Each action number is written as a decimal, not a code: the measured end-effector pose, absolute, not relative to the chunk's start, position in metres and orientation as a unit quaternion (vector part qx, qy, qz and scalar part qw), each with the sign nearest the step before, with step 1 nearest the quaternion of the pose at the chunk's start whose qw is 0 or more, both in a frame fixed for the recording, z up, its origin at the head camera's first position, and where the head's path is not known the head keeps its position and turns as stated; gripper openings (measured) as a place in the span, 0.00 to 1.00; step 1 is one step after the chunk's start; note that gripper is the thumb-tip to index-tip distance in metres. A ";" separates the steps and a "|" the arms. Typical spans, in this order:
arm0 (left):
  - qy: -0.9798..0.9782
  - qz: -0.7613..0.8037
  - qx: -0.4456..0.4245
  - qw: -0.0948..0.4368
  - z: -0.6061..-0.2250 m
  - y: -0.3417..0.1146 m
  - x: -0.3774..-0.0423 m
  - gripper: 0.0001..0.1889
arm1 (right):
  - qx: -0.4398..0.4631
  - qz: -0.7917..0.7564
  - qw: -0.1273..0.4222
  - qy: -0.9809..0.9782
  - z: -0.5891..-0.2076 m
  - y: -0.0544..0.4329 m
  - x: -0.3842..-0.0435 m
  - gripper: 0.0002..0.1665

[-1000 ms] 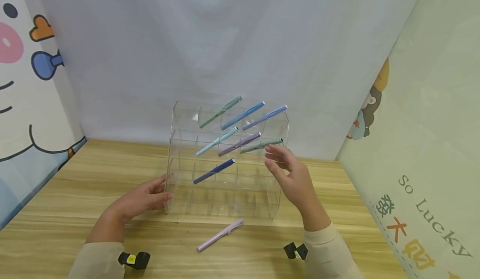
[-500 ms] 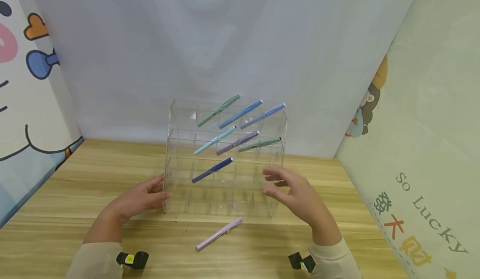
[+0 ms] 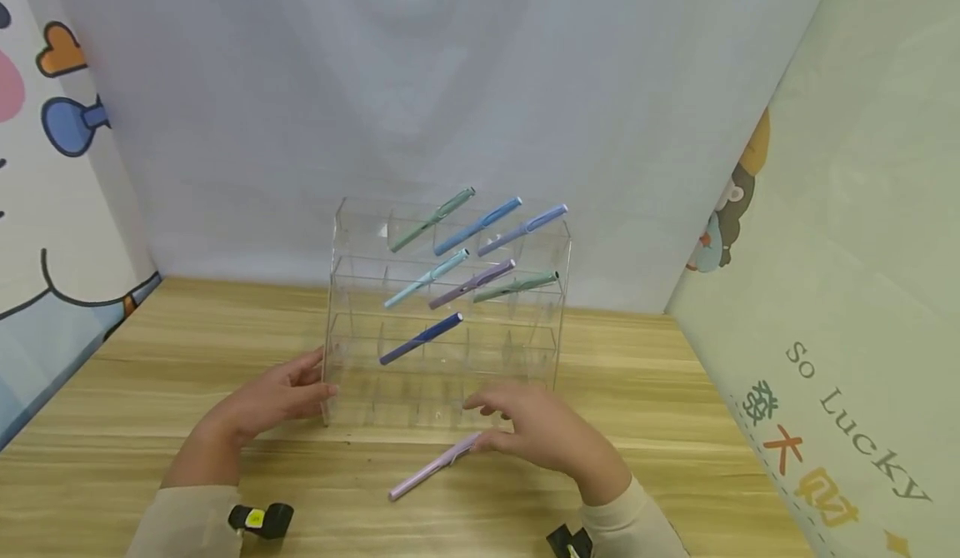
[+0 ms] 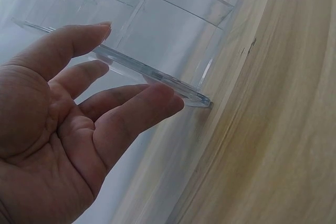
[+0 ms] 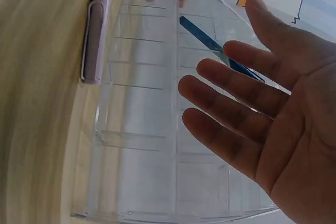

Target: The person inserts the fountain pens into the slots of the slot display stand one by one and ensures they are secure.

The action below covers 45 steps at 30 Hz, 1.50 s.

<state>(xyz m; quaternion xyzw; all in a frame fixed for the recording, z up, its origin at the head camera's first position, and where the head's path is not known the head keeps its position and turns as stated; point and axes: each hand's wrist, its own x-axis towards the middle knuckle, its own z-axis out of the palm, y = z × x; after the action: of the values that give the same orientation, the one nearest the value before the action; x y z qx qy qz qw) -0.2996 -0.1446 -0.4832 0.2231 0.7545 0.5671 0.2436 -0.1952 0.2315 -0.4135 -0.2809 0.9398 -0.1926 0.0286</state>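
A clear acrylic pen rack (image 3: 444,415) with tiered compartments stands on the wooden table. My left hand (image 3: 273,400) holds its left side panel, thumb at the front edge and fingers along the outside; the left wrist view shows the fingertips (image 4: 160,94) against the panel. In front of the rack a pale pink pen (image 3: 423,476) lies slanted on the table. My right hand (image 3: 543,433) hovers by the pen's clip end, its thumb overlapping that end in the head view. Spread, slightly bent fingers (image 5: 231,106) with nothing between them show in the right wrist view.
The top tier holds a green pen (image 3: 432,220), a blue pen (image 3: 477,226) and a periwinkle pen (image 3: 522,231). Below lean a light blue pen (image 3: 426,279), a purple pen (image 3: 471,285) and a grey-green pen (image 3: 516,287). A dark blue pen (image 3: 421,339) sits lower.
My right hand has come down from beside the grey-green pen at the rack's right, then left to the pink pen. My left hand has stayed at the side panel.
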 end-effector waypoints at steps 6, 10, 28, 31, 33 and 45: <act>0.755 0.567 0.224 0.242 -0.482 -0.144 -0.300 0.43 | -0.286 -0.117 0.032 0.951 -0.427 0.219 -0.198 0.26; 0.755 0.567 0.223 0.241 -0.482 -0.144 -0.300 0.43 | -0.291 -0.090 0.031 0.952 -0.434 0.215 -0.199 0.25; 0.756 0.570 0.217 0.236 -0.482 -0.144 -0.300 0.44 | -0.273 0.013 0.034 0.961 -0.456 0.204 -0.198 0.12; 0.756 0.572 0.215 0.237 -0.483 -0.143 -0.300 0.44 | -0.260 0.025 0.035 0.965 -0.458 0.203 -0.197 0.12; 0.756 0.571 0.215 0.238 -0.483 -0.143 -0.300 0.44 | -0.255 0.032 0.035 0.966 -0.459 0.203 -0.197 0.12; 0.761 0.565 0.216 0.235 -0.483 -0.143 -0.302 0.43 | -0.251 0.029 0.034 0.967 -0.466 0.208 -0.203 0.12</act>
<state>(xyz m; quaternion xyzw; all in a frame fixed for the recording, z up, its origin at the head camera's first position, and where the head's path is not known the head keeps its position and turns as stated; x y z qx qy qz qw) -0.3015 -0.1429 -0.4828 0.2159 0.7610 0.5650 0.2347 -0.2025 0.2085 -0.4663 -0.2511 0.9669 0.0293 0.0338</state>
